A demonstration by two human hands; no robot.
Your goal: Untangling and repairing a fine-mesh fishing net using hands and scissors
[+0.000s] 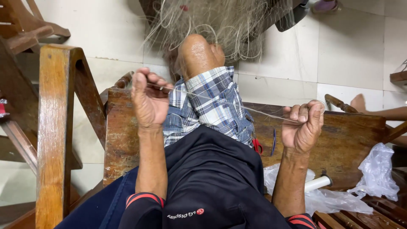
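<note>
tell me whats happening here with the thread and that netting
A seated person stretches a thin pale line taut between both hands. The left hand pinches one end, the right hand grips the other. A tangle of fine netting hangs past the raised knee. Red-handled scissors lie on the wooden bench.

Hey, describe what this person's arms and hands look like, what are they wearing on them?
Both forearms are bare. The left hand and right hand wear no gloves, and no rings or watch show. Dark short sleeves end near the elbows, each cuff edged with red stripes.
</note>
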